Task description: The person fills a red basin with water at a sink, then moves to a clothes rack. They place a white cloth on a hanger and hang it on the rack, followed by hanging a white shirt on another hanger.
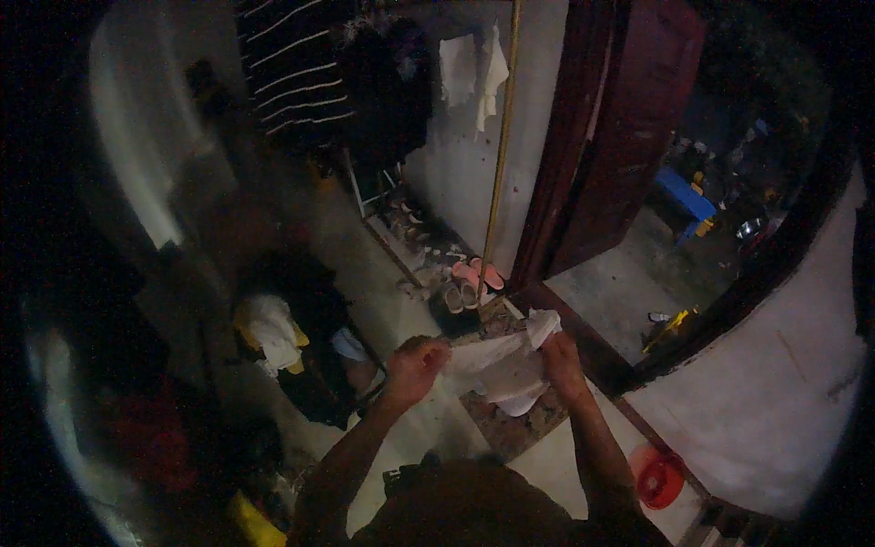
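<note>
Dim light falling over the room, dark red wooden door (643, 128) standing open beside a pale wall (460, 173), grey outer floor (597, 296) stretching beyond it, lighter inner floor (415, 314) lying nearer, whitish wall (775, 392) rising at right.

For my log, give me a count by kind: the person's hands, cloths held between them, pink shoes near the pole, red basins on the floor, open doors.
Hands: 2 (left hand, right hand)
White cloth: 1
Pink shoes: 2
Red basin: 1
Open door: 1
Total: 7
</note>
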The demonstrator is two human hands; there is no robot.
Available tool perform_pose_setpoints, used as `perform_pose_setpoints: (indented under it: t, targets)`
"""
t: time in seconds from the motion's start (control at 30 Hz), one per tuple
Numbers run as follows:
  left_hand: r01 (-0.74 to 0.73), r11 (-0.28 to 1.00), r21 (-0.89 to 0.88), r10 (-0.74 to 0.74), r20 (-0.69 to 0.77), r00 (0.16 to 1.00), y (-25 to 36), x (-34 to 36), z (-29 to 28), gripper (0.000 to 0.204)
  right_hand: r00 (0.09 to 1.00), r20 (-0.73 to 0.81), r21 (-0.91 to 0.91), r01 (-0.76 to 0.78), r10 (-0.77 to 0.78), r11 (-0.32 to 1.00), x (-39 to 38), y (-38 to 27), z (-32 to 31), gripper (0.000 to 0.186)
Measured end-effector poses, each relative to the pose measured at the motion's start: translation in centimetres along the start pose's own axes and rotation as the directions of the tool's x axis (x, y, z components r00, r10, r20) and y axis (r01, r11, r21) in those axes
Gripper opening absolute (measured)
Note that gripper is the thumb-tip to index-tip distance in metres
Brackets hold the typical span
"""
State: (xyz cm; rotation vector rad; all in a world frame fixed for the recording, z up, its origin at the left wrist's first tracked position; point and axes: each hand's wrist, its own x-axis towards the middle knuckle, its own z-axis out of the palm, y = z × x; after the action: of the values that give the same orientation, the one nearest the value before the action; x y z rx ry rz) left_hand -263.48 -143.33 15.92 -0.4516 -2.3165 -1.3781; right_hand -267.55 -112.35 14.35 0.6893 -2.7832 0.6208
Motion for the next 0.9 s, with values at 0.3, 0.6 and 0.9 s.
perform_pose_setpoints:
  t: [0.3,0.6,0.9]
  targets:
    - [0.291,0.752,-0.592,-0.232,0.175,0.957,9.6,3.6,7.7,0.03,0.99,-0.138,0.672,0.095,-0.002,0.734,3.4,-4.2,-4.4,0.014]
    - [0.168,0.91,-0.378,-0.153,0.072,0.986,2.7,6.3,5.1,0.02,0.95,-0.194,0.83,0.026,0.245,0.558,5.8,-0.7,-9.5,0.01]
    - [0.319,0.945,-0.069,-0.296,0.234,0.926,5.1,5.9,6.7,0.045,0.981,-0.108,0.463,0.193,-0.161,0.865,7.4,-5.5,-8.5,0.013]
